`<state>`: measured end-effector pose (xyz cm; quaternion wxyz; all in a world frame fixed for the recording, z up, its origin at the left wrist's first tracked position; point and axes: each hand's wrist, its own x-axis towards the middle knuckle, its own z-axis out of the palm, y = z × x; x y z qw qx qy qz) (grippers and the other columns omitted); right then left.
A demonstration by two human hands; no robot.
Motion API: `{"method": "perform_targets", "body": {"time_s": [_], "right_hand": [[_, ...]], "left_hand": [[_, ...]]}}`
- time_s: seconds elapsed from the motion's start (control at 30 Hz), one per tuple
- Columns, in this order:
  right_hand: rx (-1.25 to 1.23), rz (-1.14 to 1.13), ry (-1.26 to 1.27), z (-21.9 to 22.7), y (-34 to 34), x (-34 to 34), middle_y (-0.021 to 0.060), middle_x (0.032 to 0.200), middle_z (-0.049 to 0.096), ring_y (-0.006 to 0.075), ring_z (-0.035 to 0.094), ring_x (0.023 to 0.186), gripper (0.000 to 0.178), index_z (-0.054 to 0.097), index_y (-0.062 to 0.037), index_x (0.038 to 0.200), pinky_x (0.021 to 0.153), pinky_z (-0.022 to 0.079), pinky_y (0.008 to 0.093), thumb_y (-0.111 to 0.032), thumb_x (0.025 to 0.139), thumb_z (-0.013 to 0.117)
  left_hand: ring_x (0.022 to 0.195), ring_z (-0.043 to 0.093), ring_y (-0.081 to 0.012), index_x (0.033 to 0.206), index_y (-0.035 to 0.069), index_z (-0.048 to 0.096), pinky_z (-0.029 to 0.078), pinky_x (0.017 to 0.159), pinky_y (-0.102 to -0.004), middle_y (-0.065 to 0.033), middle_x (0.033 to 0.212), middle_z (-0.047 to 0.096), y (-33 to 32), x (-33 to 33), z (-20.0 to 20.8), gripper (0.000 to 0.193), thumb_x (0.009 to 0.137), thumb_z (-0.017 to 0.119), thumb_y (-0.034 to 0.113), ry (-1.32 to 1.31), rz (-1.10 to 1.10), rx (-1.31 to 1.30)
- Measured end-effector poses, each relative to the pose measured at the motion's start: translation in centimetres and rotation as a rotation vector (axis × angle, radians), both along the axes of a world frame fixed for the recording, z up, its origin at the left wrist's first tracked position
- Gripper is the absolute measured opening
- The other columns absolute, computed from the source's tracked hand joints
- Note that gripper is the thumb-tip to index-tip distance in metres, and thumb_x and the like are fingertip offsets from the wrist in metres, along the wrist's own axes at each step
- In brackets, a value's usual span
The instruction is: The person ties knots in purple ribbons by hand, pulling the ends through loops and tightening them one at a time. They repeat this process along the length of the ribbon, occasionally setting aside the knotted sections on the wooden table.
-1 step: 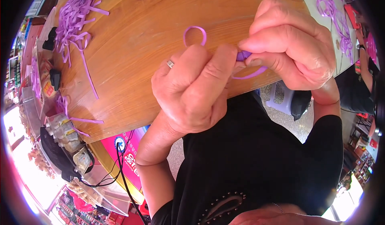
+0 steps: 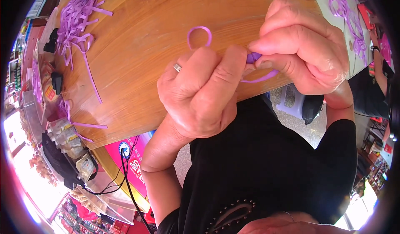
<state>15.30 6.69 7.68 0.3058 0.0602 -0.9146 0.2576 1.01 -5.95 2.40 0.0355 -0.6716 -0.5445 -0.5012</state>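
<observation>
Over the wooden table (image 2: 137,67), both hands pinch a narrow purple ribbon (image 2: 252,58) and almost meet. My left hand (image 2: 200,90), with a ring on one finger, is closed on it between thumb and forefinger. Tight against the other side, my right hand (image 2: 302,48) pinches the same folded bit of ribbon with thumb and fingertips. A loose loop of ribbon (image 2: 210,36) curls up beyond my left knuckles. Below the fingers, another length (image 2: 262,77) bows toward my right hand. The fingers hide most of the fold.
A heap of purple ribbons (image 2: 79,15) lies at the table's far left, with strands trailing toward me. More purple ribbons (image 2: 343,11) are on a pale surface at the right, where another person's arm (image 2: 378,63) shows. Black cables (image 2: 125,171) hang by the left table edge.
The loose ribbon loop beyond my left hand has shifted slightly to the left. Both hands keep their pinch in nearly the same place.
</observation>
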Motion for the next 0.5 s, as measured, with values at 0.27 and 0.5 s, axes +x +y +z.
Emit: {"method": "perform_targets", "body": {"time_s": [0.27,0.5], "right_hand": [[-0.316,-0.076,-0.119,-1.5,-0.5,0.9,0.0099,0.069,0.056,0.0192,0.049,0.057,0.016,0.059,0.0043,0.078,0.052,0.037,0.0283,-0.005,0.07,0.07],[-0.852,-0.176,-0.422,-1.4,-0.7,0.9,0.0037,0.069,0.056,0.0103,0.05,0.061,0.009,0.057,0.0027,0.078,0.054,0.038,0.0226,-0.002,0.078,0.065]], "left_hand": [[0.049,0.041,-0.0131,0.082,-0.002,0.064,0.035,0.04,-0.0241,-0.0026,0.072,0.044,1.1,-0.1,-1.6,0.044,0.04,0.06,0.009,0.225,0.004,0.228],[0.05,0.043,-0.0131,0.081,-0.002,0.064,0.035,0.041,-0.023,-0.0033,0.074,0.046,1.8,-0.3,-2.3,0.046,0.037,0.059,0.01,0.285,-0.018,0.277]]}}
